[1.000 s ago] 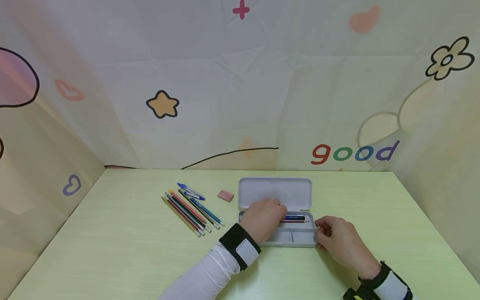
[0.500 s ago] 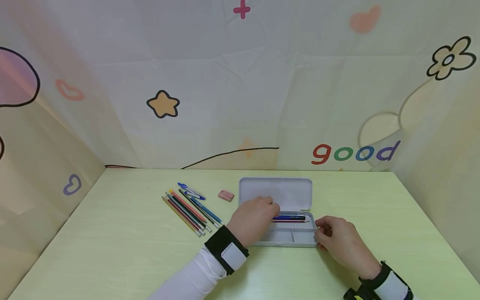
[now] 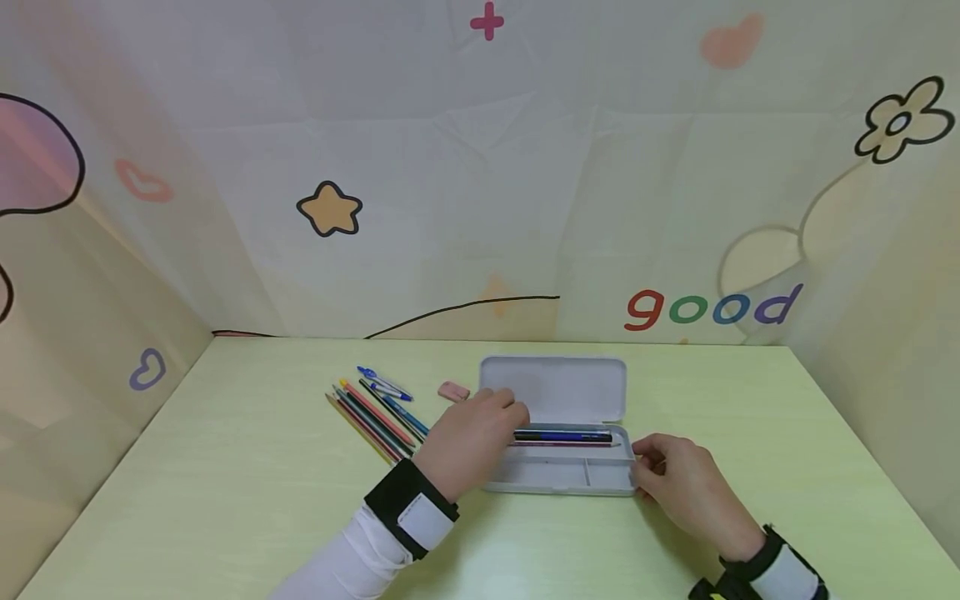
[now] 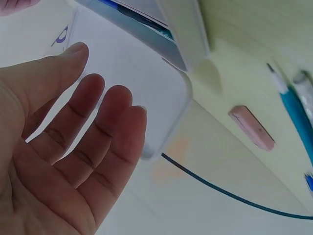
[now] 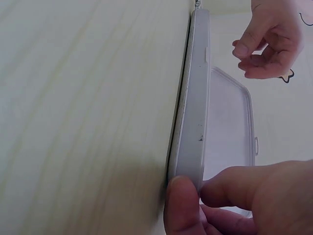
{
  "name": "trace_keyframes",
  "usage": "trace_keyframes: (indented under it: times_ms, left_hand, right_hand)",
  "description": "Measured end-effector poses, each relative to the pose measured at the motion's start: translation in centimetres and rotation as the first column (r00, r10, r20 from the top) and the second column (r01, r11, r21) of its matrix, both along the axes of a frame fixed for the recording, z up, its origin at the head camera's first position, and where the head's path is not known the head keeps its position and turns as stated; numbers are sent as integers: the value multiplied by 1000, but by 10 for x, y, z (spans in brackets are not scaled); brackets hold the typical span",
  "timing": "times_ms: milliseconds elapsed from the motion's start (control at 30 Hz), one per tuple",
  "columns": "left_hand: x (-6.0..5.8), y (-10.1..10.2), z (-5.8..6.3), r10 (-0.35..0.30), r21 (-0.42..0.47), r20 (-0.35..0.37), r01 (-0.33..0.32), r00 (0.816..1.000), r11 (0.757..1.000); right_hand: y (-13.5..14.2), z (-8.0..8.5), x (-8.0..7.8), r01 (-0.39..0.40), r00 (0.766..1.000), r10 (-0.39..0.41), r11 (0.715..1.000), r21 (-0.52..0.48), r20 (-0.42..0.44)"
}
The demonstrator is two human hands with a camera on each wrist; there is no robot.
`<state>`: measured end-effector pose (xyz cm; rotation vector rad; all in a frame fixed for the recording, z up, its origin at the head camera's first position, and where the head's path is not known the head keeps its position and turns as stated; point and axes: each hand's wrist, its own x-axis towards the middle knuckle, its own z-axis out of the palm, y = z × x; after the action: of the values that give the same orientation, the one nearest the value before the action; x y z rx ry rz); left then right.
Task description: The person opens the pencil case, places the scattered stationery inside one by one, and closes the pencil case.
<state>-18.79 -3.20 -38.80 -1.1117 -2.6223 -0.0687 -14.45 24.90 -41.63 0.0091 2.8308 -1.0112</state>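
Note:
A white pencil case [image 3: 532, 473] stands with its lid raised at the back. Several pens and pencils [image 3: 573, 436] lie lengthwise in its rear compartment; the front holds a small divider. My left hand [image 3: 474, 442] hovers over the case's left end, and the left wrist view shows its fingers loosely bent with nothing between them. At the case's right end my right hand [image 3: 690, 483] grips the edge. In the right wrist view the thumb and fingers of this hand [image 5: 234, 196] pinch the near corner of the case wall [image 5: 193, 112].
Left of the case, a bunch of pencils [image 3: 369, 421] lies slanted on the table, partly behind my left hand. Blue-and-white pens [image 3: 384, 386] lie just beyond them. A pink eraser [image 3: 453, 391] sits between the pens and the lid. A printed cloth [image 3: 450, 208] hangs behind the table.
My left hand has moved left across the case, uncovering more of the pens and pencils inside. The right hand has stayed at the case's right end.

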Motion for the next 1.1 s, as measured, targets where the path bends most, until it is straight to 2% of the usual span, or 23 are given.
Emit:
trace_keyframes:
  times_ms: [333, 567, 767, 1100]
  left_hand:
    - [3, -32, -6, 32, 6, -21, -31, 999, 999]
    - [3, -59, -5, 52, 79, 23, -54, 998, 995]
    - [3, -90, -2, 110, 85, 60, -115, 992, 990]
    - [1, -135, -9, 160, 118, 79, -168, 984, 979]
  right_hand:
    - [0, -1, 1, 13, 1000, -13, 1000, -16, 1]
    - [0, -2, 0, 10, 1000, -10, 1000, -18, 10]
    - [0, -1, 0, 17, 1000, -16, 1000, -21, 13]
    - [1, -1, 1, 13, 1000, -13, 1000, -9, 14]
